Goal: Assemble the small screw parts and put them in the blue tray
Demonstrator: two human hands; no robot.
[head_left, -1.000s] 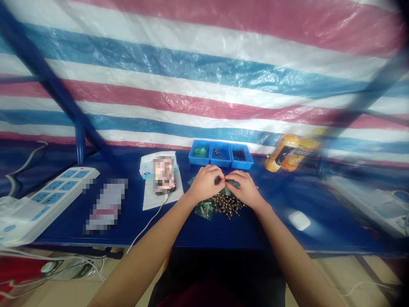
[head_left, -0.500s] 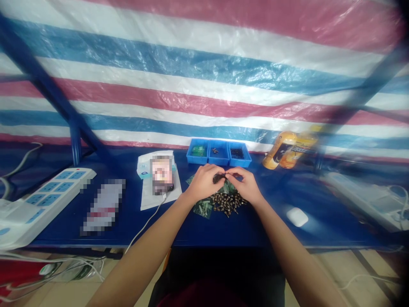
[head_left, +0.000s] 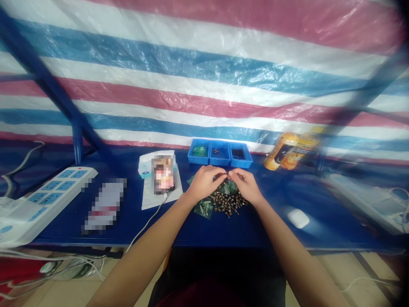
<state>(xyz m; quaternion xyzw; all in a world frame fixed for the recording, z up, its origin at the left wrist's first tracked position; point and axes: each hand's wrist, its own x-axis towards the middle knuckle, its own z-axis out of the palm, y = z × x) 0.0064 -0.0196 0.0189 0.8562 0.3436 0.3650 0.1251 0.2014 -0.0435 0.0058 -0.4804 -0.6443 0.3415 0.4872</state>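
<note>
My left hand [head_left: 204, 183] and my right hand [head_left: 245, 184] meet fingertip to fingertip above a heap of small brass and black parts [head_left: 227, 204] on the blue table [head_left: 223, 230]. Both hands are closed in a pinch on a tiny dark part between them; it is too small to name. Small green circuit boards [head_left: 203, 209] lie beside and under the heap. Behind the hands stand three joined blue bins [head_left: 220, 154] with green boards, a few small parts and dark parts in them.
A phone [head_left: 162, 175] on white paper with a white cable lies left of the hands. A white power strip [head_left: 41, 200] sits at far left, a white earbud case [head_left: 298, 218] at right, orange bottles [head_left: 289, 157] behind it. A striped tarp [head_left: 204, 76] backs the table.
The hands stay together over the heap; their fingertips have drawn slightly closer and dropped a little. The view has shifted slightly.
</note>
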